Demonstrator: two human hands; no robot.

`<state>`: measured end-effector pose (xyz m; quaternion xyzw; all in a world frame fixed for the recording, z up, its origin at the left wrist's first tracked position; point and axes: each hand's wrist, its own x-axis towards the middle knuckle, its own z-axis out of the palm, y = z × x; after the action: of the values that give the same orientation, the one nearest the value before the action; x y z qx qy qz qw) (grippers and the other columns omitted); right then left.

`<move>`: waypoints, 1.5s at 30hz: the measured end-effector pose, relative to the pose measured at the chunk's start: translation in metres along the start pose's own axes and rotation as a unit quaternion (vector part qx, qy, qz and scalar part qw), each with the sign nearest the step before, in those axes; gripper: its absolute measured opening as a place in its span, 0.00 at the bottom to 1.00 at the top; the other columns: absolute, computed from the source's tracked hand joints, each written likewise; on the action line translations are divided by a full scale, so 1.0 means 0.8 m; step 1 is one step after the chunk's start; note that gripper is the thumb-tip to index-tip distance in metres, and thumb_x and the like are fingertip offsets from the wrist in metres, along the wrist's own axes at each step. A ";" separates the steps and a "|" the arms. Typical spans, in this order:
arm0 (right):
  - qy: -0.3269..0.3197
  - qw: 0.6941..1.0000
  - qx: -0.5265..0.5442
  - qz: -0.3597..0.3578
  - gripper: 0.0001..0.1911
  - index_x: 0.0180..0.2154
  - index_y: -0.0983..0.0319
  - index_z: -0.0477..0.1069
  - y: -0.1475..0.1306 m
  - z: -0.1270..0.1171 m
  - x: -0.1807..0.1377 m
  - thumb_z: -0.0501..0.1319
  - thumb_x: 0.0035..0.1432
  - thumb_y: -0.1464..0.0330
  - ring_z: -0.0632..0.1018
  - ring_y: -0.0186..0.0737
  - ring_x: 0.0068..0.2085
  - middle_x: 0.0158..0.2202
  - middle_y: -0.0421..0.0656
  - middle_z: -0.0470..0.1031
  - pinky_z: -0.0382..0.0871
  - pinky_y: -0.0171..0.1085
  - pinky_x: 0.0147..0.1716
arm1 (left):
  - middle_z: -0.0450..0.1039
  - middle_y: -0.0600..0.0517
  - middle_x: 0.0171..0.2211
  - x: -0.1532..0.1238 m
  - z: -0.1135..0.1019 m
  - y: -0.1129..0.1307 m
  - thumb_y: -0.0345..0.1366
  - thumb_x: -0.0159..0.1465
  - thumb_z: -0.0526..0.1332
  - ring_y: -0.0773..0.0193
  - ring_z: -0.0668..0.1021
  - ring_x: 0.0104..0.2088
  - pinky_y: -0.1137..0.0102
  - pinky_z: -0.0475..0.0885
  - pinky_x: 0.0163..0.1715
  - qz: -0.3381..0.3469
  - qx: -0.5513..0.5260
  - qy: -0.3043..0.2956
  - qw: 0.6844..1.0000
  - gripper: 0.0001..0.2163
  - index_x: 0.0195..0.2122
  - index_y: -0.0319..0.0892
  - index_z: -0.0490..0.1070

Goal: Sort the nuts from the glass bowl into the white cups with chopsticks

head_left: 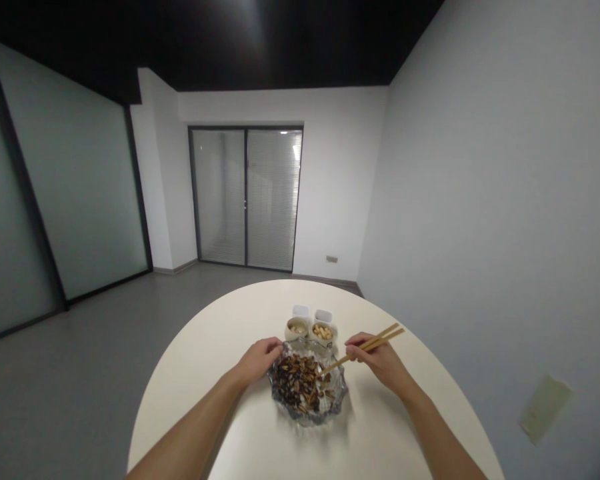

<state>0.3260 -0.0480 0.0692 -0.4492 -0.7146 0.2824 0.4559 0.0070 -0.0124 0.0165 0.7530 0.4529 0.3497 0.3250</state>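
Observation:
A clear glass bowl (337, 403) full of dark seeds and nuts (297, 383) sits on the round white table (220, 373). My left hand (260, 358) grips the bowl's far left rim, fingers curled over it. My right hand (375, 357) holds a pair of wooden chopsticks (367, 347), their tips reaching down into the bowl's right side near the seeds. Just behind the bowl stand two small cups: one with pale pieces (297, 328), one with peanuts (323, 331).
Two small white lids or containers (311, 312) lie behind the cups. The table's edge curves round in front of a grey floor. A white wall stands close on the right; glass doors with blinds are at the back.

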 end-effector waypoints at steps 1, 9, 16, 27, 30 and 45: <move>0.003 1.000 -0.017 -0.004 0.14 0.30 0.62 0.79 0.000 -0.001 -0.001 0.66 0.56 0.57 0.75 0.39 0.28 0.25 0.43 0.77 0.68 0.35 0.28 | 0.79 0.49 0.35 0.000 0.000 0.000 0.44 0.64 0.53 0.57 0.77 0.38 0.69 0.68 0.40 -0.001 0.001 0.001 1.000 0.16 0.36 0.39 0.76; 0.008 0.997 -0.080 0.007 0.26 0.23 0.62 0.77 -0.011 -0.004 -0.005 0.56 0.63 0.51 0.67 0.37 0.21 0.15 0.38 0.65 0.61 0.35 0.23 | 0.79 0.49 0.35 0.002 0.001 -0.006 0.44 0.64 0.53 0.58 0.77 0.38 0.69 0.68 0.39 -0.013 0.009 0.004 1.000 0.16 0.37 0.39 0.77; 0.005 0.998 -0.062 0.011 0.28 0.23 0.61 0.76 -0.009 -0.003 -0.007 0.54 0.65 0.50 0.68 0.37 0.20 0.13 0.37 0.63 0.64 0.36 0.26 | 0.79 0.48 0.35 0.002 0.001 -0.003 0.44 0.64 0.53 0.57 0.77 0.38 0.69 0.68 0.39 -0.008 0.004 0.001 1.000 0.16 0.37 0.39 0.77; 0.089 0.996 -0.016 0.004 0.31 0.23 0.60 0.75 -0.007 0.000 -0.005 0.55 0.61 0.43 0.67 0.37 0.18 0.12 0.37 0.64 0.64 0.36 0.21 | 0.79 0.49 0.34 0.001 0.001 0.000 0.44 0.64 0.54 0.58 0.77 0.37 0.69 0.68 0.39 -0.013 0.006 0.006 1.000 0.16 0.36 0.39 0.76; 0.119 0.993 -0.003 0.004 0.32 0.23 0.61 0.75 -0.006 0.000 -0.003 0.55 0.59 0.40 0.68 0.37 0.17 0.11 0.38 0.64 0.65 0.37 0.22 | 0.79 0.49 0.35 0.001 0.001 0.000 0.44 0.64 0.53 0.58 0.77 0.37 0.69 0.68 0.39 -0.010 0.002 0.005 1.000 0.16 0.36 0.39 0.77; 0.153 0.988 0.014 0.005 0.33 0.25 0.60 0.75 -0.005 0.011 -0.001 0.55 0.58 0.39 0.68 0.37 0.18 0.13 0.38 0.65 0.64 0.37 0.21 | 0.79 0.49 0.34 0.001 0.001 -0.002 0.46 0.64 0.53 0.58 0.76 0.37 0.69 0.68 0.40 -0.005 0.006 0.003 1.000 0.17 0.35 0.40 0.76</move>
<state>0.3167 -0.0506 0.0680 -0.4844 -0.6302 0.2231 0.5643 0.0075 -0.0112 0.0152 0.7518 0.4594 0.3475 0.3209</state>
